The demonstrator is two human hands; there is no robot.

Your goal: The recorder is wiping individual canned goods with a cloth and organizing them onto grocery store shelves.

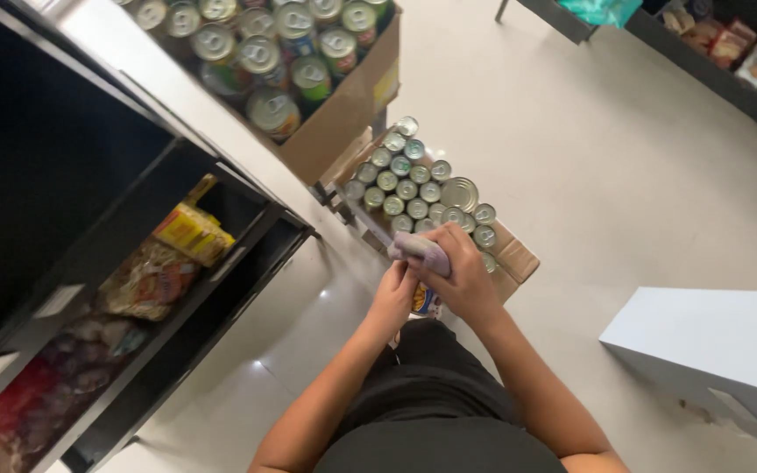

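My left hand (393, 295) grips a small tin can (423, 302) with a yellow and blue label, held low in front of my body. My right hand (463, 278) presses a greyish-purple cloth (420, 251) onto the top of that can. Both hands are over the near edge of an open cardboard box (517, 259) on the floor, filled with several upright silver-topped cans (406, 188).
A second cardboard box (343, 114) of larger cans stands higher at the top left. Black shelving (221, 289) on the left holds bagged snacks. A white box (711, 346) sits at the right; another shelf of goods (729, 52) runs along the top right.
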